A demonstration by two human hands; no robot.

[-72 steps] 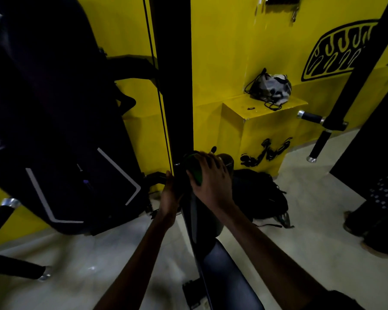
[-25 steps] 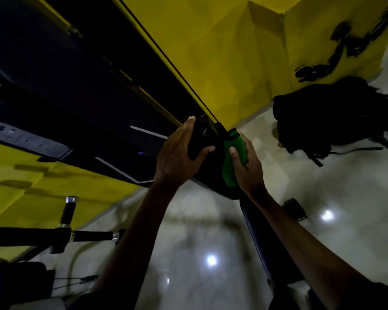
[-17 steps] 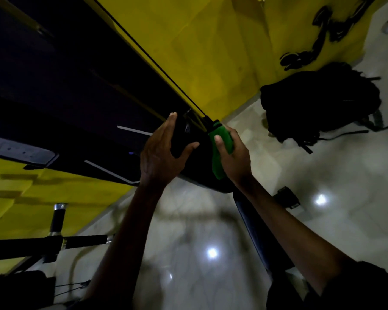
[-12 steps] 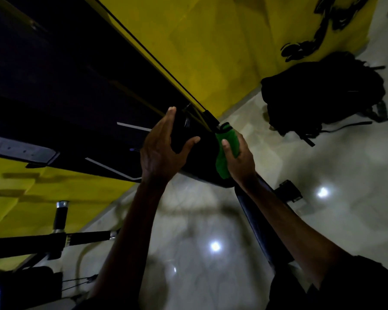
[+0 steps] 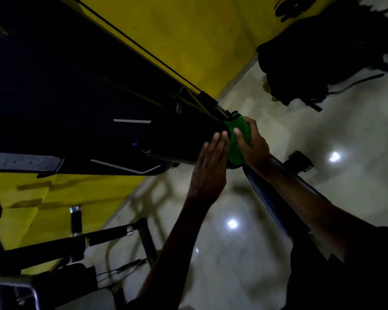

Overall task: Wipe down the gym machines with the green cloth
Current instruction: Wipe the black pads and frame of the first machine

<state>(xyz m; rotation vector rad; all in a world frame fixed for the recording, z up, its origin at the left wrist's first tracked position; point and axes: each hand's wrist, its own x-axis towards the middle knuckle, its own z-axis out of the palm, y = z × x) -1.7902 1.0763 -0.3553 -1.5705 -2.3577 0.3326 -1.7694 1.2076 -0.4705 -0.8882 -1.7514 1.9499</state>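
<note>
Clutching green cloth (image 5: 236,142) in right hand (image 5: 253,142), pressed to the end of the black roller pad (image 5: 179,142); left hand (image 5: 211,168) now flattened, straight-fingered, beside the cloth instead of gripping. Probably finishing this pad.

Standing close, the green cloth (image 5: 238,139) looks like a soft, slightly fuzzy fabric with no shine, and the black roller pad (image 5: 182,139) it lies on has a smooth, matt cover much like vinyl. The floor (image 5: 323,198) is pale, polished and very glossy, throwing back 3 bright spots of light, while the yellow wall (image 5: 188,30) is flat, matt paint. The handle grip (image 5: 75,222) low on the left is dull black, rubber by the look of it, capped by a bright metal collar (image 5: 75,208). The backpack (image 5: 323,52) is matt black cloth, and the long black bench pad (image 5: 269,198) shows a faint, smooth sheen.
</note>
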